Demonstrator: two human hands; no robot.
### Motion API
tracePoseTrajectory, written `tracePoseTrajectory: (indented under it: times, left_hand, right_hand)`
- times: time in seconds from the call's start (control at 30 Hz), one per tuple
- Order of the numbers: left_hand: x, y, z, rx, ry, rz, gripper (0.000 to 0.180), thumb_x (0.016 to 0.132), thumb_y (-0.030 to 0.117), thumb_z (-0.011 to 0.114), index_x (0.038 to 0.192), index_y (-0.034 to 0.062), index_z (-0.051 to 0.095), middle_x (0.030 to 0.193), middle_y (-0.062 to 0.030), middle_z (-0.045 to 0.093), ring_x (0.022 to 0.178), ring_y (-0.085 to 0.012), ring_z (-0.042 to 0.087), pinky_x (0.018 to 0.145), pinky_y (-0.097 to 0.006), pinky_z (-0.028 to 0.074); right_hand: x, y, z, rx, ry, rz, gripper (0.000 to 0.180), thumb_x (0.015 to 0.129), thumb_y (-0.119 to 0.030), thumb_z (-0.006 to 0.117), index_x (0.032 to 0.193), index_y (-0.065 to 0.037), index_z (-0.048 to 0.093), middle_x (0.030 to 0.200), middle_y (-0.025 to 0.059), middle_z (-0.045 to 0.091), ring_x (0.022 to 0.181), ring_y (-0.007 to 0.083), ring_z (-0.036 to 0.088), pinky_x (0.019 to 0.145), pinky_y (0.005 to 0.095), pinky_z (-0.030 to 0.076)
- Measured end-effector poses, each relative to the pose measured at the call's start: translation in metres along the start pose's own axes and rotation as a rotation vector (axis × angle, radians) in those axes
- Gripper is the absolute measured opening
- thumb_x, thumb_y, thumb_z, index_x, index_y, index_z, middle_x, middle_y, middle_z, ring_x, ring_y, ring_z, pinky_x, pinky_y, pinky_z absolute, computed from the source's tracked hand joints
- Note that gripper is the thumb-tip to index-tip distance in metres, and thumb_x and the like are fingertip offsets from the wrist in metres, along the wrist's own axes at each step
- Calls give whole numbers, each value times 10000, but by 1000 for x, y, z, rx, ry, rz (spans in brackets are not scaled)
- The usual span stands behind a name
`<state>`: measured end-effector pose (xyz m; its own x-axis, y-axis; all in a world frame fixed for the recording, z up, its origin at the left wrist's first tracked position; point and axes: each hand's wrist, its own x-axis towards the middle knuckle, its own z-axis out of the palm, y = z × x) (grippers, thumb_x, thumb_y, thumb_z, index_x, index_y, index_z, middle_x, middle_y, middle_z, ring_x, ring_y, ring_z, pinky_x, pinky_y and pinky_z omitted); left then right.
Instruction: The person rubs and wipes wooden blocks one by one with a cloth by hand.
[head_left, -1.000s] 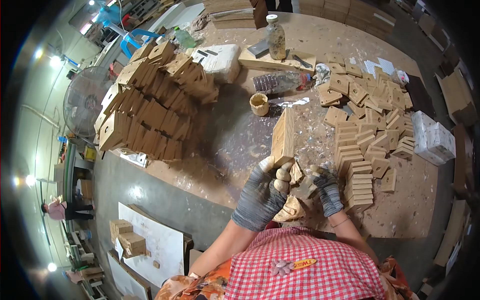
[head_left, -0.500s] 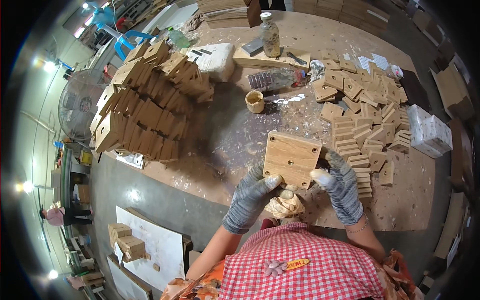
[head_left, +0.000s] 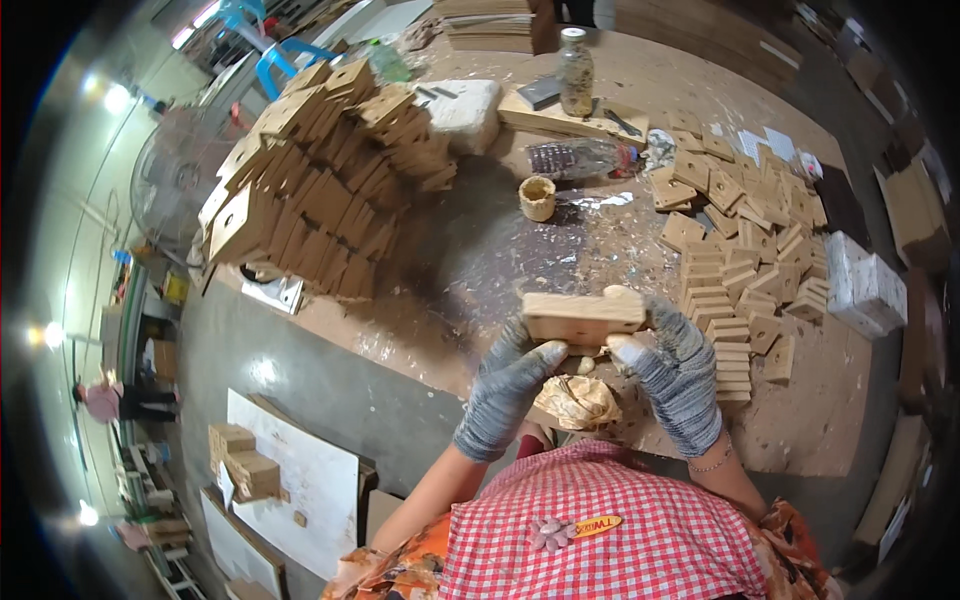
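Between my two gloved hands is a square wooden block (head_left: pixel 583 318), tilted so that one long edge faces me. My left hand (head_left: pixel 506 385) grips its left end, thumb along the lower edge. At the other end my right hand (head_left: pixel 668 365) closes on it, with thumb and fingers near the right corner. Both wear grey knit gloves with pale fingertips. Just below the block, a crumpled tan cloth (head_left: pixel 580 400) lies at the near table edge.
A tall stack of wooden blocks (head_left: pixel 300 190) stands on the left; more blocks (head_left: pixel 750 240) lie heaped on the right. Mid-table are a small crusted cup (head_left: pixel 537 199) and a lying plastic bottle (head_left: pixel 575 158). Behind stands a glass jar (head_left: pixel 576 75). White packages (head_left: pixel 865 285) sit at the right edge.
The block has tipped from showing its broad holed face to showing its edge. Both hands still hold it. The whole view has shifted slightly.
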<state>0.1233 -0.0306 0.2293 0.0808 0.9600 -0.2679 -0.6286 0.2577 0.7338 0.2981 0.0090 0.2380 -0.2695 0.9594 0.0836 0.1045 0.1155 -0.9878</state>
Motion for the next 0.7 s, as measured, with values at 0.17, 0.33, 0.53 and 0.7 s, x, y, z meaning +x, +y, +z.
tracePoseTrajectory:
  times: [0.17,0.33,0.53,0.7]
  left_hand:
    - [-11,6,-5,335,81,138,460,839,158,630,1218,-25,445,1114,-126,549,1002,-168,542,881,-298,451]
    - [-22,7,-5,271,125,107,466,823,131,654,1224,-11,461,1106,-92,552,998,-135,523,876,-282,444]
    - [-27,11,-3,365,182,215,448,782,96,680,1185,-11,514,1044,-93,599,944,-150,575,851,-277,463]
    - [-25,7,-1,259,184,181,456,810,115,664,1213,-10,492,1086,-79,557,983,-133,542,833,-254,479]
  right_hand:
    - [2,8,-7,127,18,303,373,778,-162,690,1099,-16,571,976,32,604,851,87,563,760,235,480]
    - [10,11,-4,223,29,104,484,771,-83,669,1219,-20,496,1105,63,580,960,109,541,801,229,466]
    - [19,7,-2,21,-87,66,430,785,-124,661,1182,-21,533,1061,64,595,935,101,548,776,224,469]
    - [22,25,2,192,-187,463,355,828,-228,635,1103,-13,566,823,14,605,713,80,563,631,220,462]
